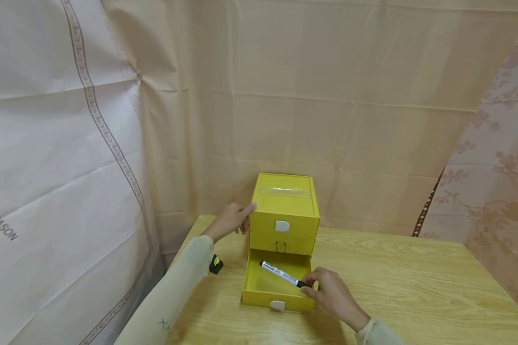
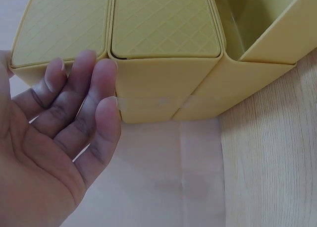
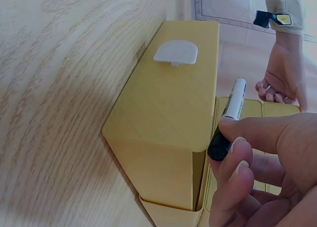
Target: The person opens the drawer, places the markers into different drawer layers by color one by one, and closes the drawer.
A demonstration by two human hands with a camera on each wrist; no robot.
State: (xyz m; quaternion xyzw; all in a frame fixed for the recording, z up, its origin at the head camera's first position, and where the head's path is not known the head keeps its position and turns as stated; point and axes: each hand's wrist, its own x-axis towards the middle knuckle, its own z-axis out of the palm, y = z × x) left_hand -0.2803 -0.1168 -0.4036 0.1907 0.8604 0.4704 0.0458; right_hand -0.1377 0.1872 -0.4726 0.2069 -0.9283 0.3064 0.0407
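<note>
A small yellow drawer unit (image 1: pixel 283 232) stands on the table with its bottom drawer (image 1: pixel 259 298) pulled out. My right hand (image 1: pixel 329 293) pinches a marker (image 1: pixel 280 273) by its black cap end between thumb and fingers. The white barrel slants across the opening of that drawer, its other end pointing to the back left. My left hand (image 1: pixel 232 220) is at the unit's left side, thumb at the top edge. In the left wrist view its fingers (image 2: pixel 105 118) lie lightly bent against the yellow side wall.
White pull tabs (image 1: pixel 282 225) sit on the top and bottom drawer fronts, and a dark loop (image 1: pixel 280 247) on the middle one. Clear tape (image 1: pixel 282 191) crosses the unit's top. The wooden table (image 1: pixel 393 282) extends right; beige cloth (image 1: pixel 336 120) hangs behind it.
</note>
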